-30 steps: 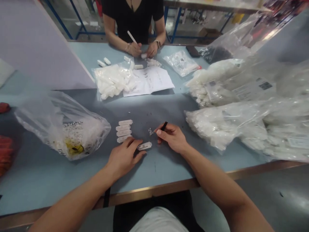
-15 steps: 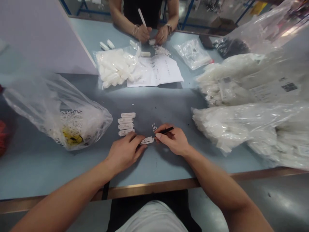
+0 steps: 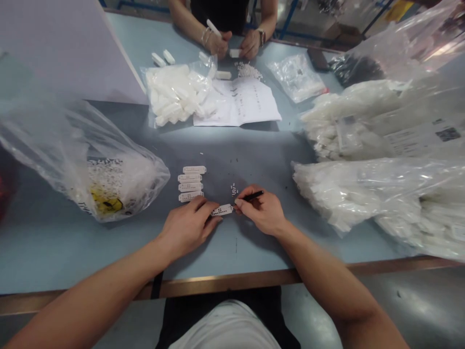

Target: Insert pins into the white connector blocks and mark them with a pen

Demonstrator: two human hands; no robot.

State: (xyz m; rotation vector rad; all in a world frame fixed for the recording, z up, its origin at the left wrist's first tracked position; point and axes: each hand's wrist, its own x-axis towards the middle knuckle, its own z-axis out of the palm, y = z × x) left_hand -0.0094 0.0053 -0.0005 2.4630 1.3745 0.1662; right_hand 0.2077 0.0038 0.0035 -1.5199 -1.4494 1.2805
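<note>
The left hand point(image 3: 189, 225) pins a small white perforated strip point(image 3: 222, 210) to the table point(image 3: 54, 252); the right hand point(image 3: 263, 211) holds a thin black tool point(image 3: 253, 196) at its end.

The left hand point(image 3: 187, 227) covers one end of the white strip point(image 3: 222, 210). The tool point(image 3: 250, 196) tip is too small to make out. The co-worker point(image 3: 221, 9) is cut off at the top edge.
</note>
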